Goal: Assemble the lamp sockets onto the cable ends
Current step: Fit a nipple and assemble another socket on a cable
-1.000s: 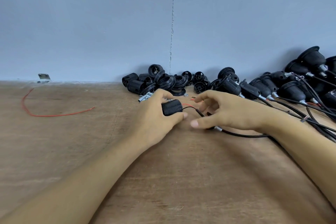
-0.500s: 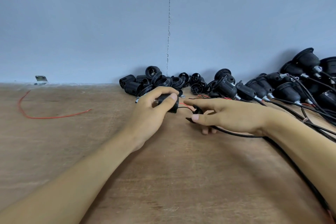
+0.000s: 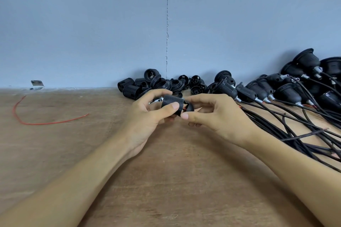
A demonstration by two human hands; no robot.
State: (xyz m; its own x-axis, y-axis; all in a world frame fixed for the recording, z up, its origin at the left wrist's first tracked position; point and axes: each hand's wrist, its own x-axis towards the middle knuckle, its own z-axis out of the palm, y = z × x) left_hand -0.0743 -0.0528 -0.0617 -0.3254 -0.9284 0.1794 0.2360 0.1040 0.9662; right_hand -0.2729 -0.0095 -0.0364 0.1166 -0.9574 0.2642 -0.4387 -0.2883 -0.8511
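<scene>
My left hand (image 3: 151, 116) grips a black ribbed lamp socket body (image 3: 172, 104) between thumb and fingers, lifted a little above the wooden table (image 3: 166, 180). My right hand (image 3: 212, 114) pinches the black socket cap (image 3: 189, 108) right against the socket's right end; a bit of red wire shows between the two parts. The cable from the cap is hidden behind my right hand. A small metal part (image 3: 156, 100) lies just behind my left fingers.
A heap of loose black socket parts (image 3: 162, 84) lies against the blue wall. Assembled sockets with black cables (image 3: 287, 90) fill the right side, their cables (image 3: 304, 134) running toward me. A loose red wire (image 3: 36, 122) lies at left, a metal bracket (image 3: 37, 83) by the wall.
Both hands have lifted off the table and come together. The right hand, earlier lying flat over the cable, now pinches the cap against the socket in the left hand.
</scene>
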